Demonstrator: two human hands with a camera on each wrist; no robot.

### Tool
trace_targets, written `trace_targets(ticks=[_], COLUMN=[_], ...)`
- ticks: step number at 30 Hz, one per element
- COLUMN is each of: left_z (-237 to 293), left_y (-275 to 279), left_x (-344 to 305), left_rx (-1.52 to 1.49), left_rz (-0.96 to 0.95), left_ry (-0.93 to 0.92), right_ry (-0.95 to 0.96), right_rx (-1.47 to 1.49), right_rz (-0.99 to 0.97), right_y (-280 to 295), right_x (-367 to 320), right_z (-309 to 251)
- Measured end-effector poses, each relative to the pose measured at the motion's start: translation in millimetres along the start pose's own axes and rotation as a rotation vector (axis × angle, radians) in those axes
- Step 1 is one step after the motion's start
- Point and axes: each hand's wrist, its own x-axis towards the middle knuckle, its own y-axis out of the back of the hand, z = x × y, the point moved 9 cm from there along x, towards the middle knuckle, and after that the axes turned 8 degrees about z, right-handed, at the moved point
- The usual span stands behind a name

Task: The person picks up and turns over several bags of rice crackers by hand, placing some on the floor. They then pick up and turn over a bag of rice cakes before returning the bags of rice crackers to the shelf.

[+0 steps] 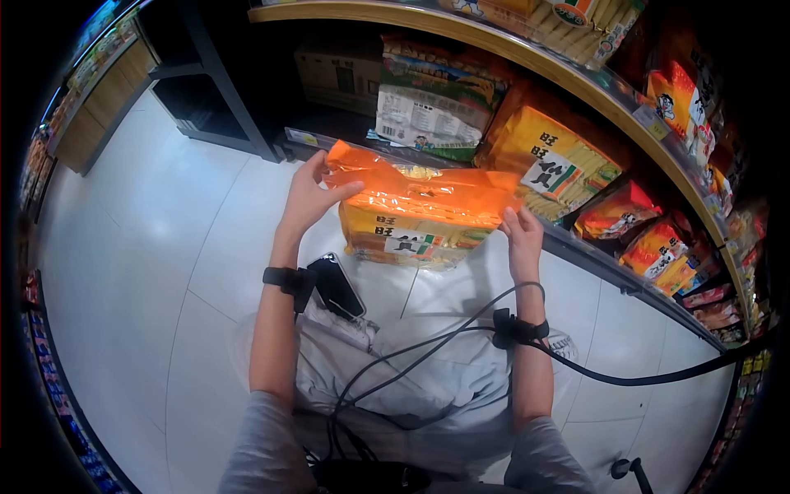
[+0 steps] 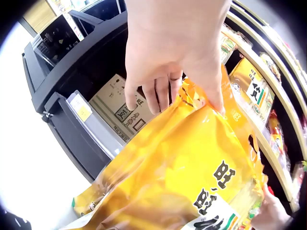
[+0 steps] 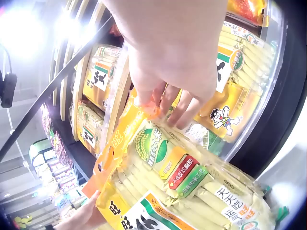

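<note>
An orange and yellow snack bag (image 1: 424, 216), with wrapped sticks showing through its clear front, hangs upright between both hands in front of the lower shelf. My left hand (image 1: 313, 194) pinches its top left corner, thumb on the near side, as the left wrist view also shows on the bag (image 2: 177, 158). At the top right corner, my right hand (image 1: 522, 235) grips the orange edge between thumb and fingers. In the right wrist view, that hand (image 3: 172, 72) is over the bag's printed front (image 3: 177, 177). Wrinkled orange film stretches between the hands.
The lower shelf holds a bag turned back side out (image 1: 436, 103), a similar yellow bag (image 1: 551, 160) and red snack packs (image 1: 621, 212). A cardboard box (image 2: 122, 108) stands deeper in. A phone (image 1: 336, 284) lies near the lap; black cables (image 1: 428, 337) cross between the wrists.
</note>
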Motion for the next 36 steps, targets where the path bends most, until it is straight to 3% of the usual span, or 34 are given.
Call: trace_targets(ticks=[2, 5, 11, 20, 28, 36], left_z=[4.1, 8.4, -2.5, -5.3, -2.9, 2.3], left_y=[-8.7, -13.7, -23.9, -22.9, -21.7, -26.1], left_x=[-5.1, -8.4, -8.8, -6.3, -7.1, -10.7], left_rx=[-0.284, -0.356, -0.336, -0.339, -0.299, -0.343], left_rz=[-0.012, 0.003, -0.109, 0.032, -0.008, -0.109], left_ry=[0.081, 0.089, 0.139, 0.118, 0.143, 0.181], right_ry=[-0.018, -0.009, 0.008, -0.002, -0.001, -0.109], right_rx=[0.017, 0.024, -0.013, -0.032, -0.035, 0.226], right_rz=[0.043, 0.069, 0.108, 0.076, -0.025, -0.063], right_y=[2.0, 3.4, 8.9, -1.3, -19.2, -32.6], right_x=[0.1, -0.2, 2.2, -2.9, -8.6, -16.9], right_z=[0.0, -3.3, -0.3, -9.2, -12.6, -13.1])
